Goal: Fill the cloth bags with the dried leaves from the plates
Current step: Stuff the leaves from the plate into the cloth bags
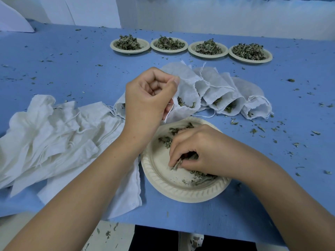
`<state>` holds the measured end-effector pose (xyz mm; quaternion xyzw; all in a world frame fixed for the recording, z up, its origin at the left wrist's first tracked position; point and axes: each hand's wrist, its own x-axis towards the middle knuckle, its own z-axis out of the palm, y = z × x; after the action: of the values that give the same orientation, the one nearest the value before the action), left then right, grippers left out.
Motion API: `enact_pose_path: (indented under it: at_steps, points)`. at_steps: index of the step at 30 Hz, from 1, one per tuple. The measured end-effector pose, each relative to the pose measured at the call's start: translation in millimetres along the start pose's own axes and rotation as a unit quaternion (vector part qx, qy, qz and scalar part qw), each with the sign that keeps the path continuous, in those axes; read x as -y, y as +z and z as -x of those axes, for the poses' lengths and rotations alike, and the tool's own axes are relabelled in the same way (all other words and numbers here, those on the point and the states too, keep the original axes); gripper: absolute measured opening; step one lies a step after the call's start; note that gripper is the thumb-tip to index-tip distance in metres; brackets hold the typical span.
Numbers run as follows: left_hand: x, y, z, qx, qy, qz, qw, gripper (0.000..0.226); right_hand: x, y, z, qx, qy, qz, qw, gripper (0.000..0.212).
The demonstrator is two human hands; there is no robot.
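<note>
A cream paper plate (163, 185) lies near the table's front edge with a few dried leaves (201, 178) left on it. My right hand (197, 151) rests in the plate, its fingers curled round a pinch of leaves. Just behind the plate, my left hand (150, 98) pinches the rim of a white cloth bag (186, 91) and holds its mouth open; some leaves show inside. To its right lie several more bags (235, 95) with leaves in their open mouths.
A heap of flat white cloth bags (54, 134) lies at the left. Several full plates of dried leaves (190, 47) stand in a row at the back. Leaf crumbs are scattered over the blue table (72, 69). The table's front edge runs below the plate.
</note>
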<state>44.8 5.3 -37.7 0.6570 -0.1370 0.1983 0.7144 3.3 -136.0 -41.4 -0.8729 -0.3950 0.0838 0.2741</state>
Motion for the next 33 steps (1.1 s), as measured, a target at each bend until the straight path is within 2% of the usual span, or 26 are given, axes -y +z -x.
enact_pose_path:
  at_steps: [4,7,10,13,15,17,20,23,25,27,29,33]
  points:
    - [0,1,0,-0.002,0.000,-0.009,1.000,0.025,-1,4,0,-0.015,-0.009,0.012,1.000,0.023]
    - [2,1,0,0.003,0.005,-0.011,1.000,0.024,0,-4,4,-0.106,-0.049,-0.078,0.990,0.019]
    - [3,2,2,0.018,0.012,-0.015,1.000,0.022,0,-15,8,-0.258,-0.086,-0.227,0.935,0.022]
    - [4,4,4,0.034,0.019,-0.021,0.999,0.023,-3,-18,7,-0.401,-0.087,-0.293,0.864,0.019]
    - [4,4,5,0.050,0.025,-0.023,0.998,0.023,-3,-16,5,-0.463,-0.058,-0.332,0.820,0.020]
    - [3,4,6,0.069,0.028,-0.019,0.997,0.021,-3,-13,2,-0.488,-0.021,-0.347,0.801,0.022]
    - [3,3,7,0.080,0.026,-0.008,0.996,0.020,-4,-6,1,-0.501,0.028,-0.310,0.808,0.019]
    - [3,2,7,0.086,0.024,0.004,0.996,0.021,-4,-2,-2,-0.484,0.015,-0.113,0.868,0.017]
    - [4,2,7,0.086,0.022,0.004,0.996,0.021,-6,-2,-2,-0.459,0.004,-0.015,0.888,0.023]
    - [4,2,6,0.075,0.015,-0.001,0.997,0.021,-8,-7,1,-0.448,0.009,-0.051,0.893,0.027]
    - [5,2,5,0.065,0.011,0.000,0.998,0.023,-8,-11,3,-0.466,-0.003,-0.065,0.883,0.019]
    - [5,2,6,0.090,0.023,0.008,0.996,0.022,-9,-8,1,-0.450,-0.050,0.094,0.887,0.010]
